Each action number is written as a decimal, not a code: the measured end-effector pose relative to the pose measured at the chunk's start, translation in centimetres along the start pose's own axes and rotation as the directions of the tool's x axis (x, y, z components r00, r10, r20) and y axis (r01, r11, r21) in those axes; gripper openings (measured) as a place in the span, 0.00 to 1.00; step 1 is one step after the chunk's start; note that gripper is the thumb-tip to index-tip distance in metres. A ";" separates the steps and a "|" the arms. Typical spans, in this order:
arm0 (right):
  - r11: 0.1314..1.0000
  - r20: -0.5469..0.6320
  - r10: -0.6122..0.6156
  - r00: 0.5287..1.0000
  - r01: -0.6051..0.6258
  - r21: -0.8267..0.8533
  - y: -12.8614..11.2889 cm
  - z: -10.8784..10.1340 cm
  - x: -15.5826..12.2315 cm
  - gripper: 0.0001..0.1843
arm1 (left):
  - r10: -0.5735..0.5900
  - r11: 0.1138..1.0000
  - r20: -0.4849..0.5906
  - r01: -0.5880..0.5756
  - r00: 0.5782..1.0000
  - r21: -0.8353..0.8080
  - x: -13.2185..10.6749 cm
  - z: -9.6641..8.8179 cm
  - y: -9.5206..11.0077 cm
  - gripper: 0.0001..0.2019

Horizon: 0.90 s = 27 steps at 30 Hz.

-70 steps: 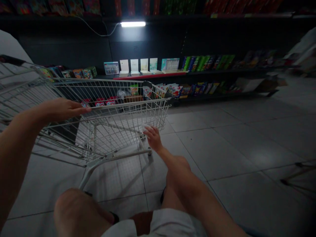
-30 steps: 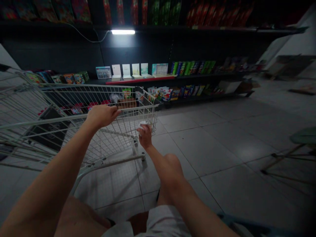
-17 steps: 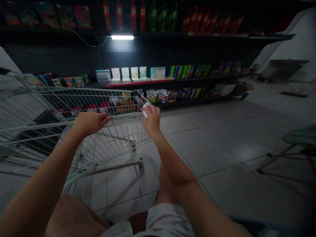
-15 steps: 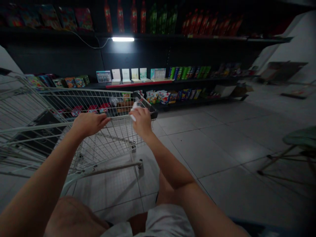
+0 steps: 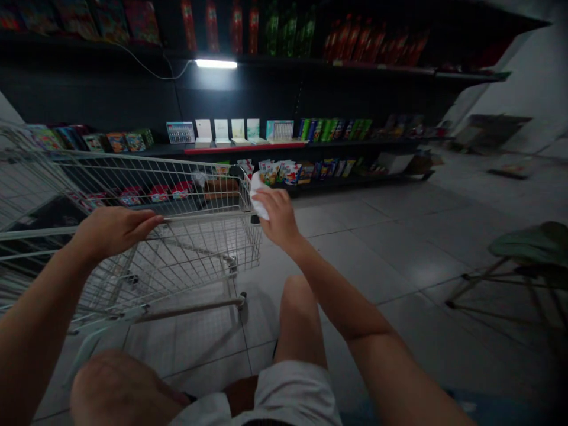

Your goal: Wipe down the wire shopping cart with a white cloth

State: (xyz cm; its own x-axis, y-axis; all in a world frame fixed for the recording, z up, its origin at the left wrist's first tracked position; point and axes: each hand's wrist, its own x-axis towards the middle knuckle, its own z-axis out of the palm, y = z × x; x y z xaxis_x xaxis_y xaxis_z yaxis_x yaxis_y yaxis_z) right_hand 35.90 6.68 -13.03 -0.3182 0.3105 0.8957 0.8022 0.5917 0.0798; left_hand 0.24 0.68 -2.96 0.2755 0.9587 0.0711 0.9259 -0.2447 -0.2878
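A wire shopping cart (image 5: 208, 239) stands in front of me, its front end toward the right. My left hand (image 5: 113, 232) is closed over the near top rail, fingers curled over it and thumb lying along it. My right hand (image 5: 278, 218) holds a crumpled white cloth (image 5: 258, 198), possibly a paper wipe, just beyond the cart's front corner. The cloth sticks out between the fingers and thumb. Whether it touches the front edge of the cart, I cannot tell.
Behind the cart runs a dark shelf unit (image 5: 239, 94) with bottles, boxes, cans and snack bags. A lit tube lamp (image 5: 216, 64) hangs under its upper shelf. On the right stands a folding stool (image 5: 528, 251) on the tiled floor (image 5: 368, 254).
My right hand has moved right with the cloth, away from the cart's front corner. My left hand has slid left along the rail. The view has shifted slightly.
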 end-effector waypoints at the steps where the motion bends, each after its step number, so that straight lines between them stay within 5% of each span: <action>1: 0.997 -0.043 -0.072 0.997 0.071 -0.012 -0.6 0.6 -0.9 0.14 | -0.010 1.000 0.007 0.010 1.000 -0.019 -0.3 0.0 -0.3 0.31; 5: 0.978 -0.177 -0.211 0.961 0.207 -0.037 -2.2 2.9 -5.6 0.10 | -0.039 0.993 0.052 0.045 0.998 -0.108 -1.5 0.3 -2.2 0.29; 9: 0.965 0.020 -0.205 0.979 0.198 0.172 -1.1 2.7 -9.8 0.12 | -0.120 0.974 0.108 0.138 0.987 -0.181 -2.1 0.6 -3.9 0.35; 11: 0.945 0.019 -0.105 0.994 0.094 0.312 -0.6 1.8 -10.0 0.15 | -0.142 0.984 0.042 0.146 0.989 -0.105 -2.2 0.6 -3.2 0.40; 15: 0.837 -0.181 0.305 0.935 -0.173 0.519 -0.7 0.4 -5.5 0.22 | 0.073 0.997 -0.129 -0.072 0.989 0.011 -0.9 -0.2 2.6 0.37; 18: 0.796 0.078 0.044 0.996 -0.082 0.599 -0.3 0.7 0.3 0.23 | 0.212 0.977 -0.185 -0.209 0.960 0.035 1.7 -1.4 8.6 0.32; 21: 0.786 0.421 -0.159 0.893 -0.144 0.601 1.3 2.6 5.3 0.20 | 0.249 0.968 -0.113 -0.244 0.962 0.058 4.7 -2.1 13.2 0.31; 24: 0.798 0.544 -0.077 0.835 -0.276 0.536 2.9 5.1 7.5 0.18 | 0.245 0.969 -0.080 -0.240 0.966 0.065 6.7 -1.6 15.1 0.28; 27: 0.782 0.445 0.085 0.891 -0.336 0.524 3.0 6.5 6.4 0.20 | 0.270 0.962 -0.136 -0.262 0.953 0.074 7.1 -0.4 14.9 0.25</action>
State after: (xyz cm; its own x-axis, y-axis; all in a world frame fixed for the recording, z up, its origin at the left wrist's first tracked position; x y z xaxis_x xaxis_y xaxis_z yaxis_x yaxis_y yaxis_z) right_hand 33.01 15.29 -9.86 -0.4408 0.6581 0.6104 0.4697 0.7486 -0.4679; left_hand 16.12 3.77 -6.32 0.5477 0.8280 0.1201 0.7996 -0.4758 -0.3664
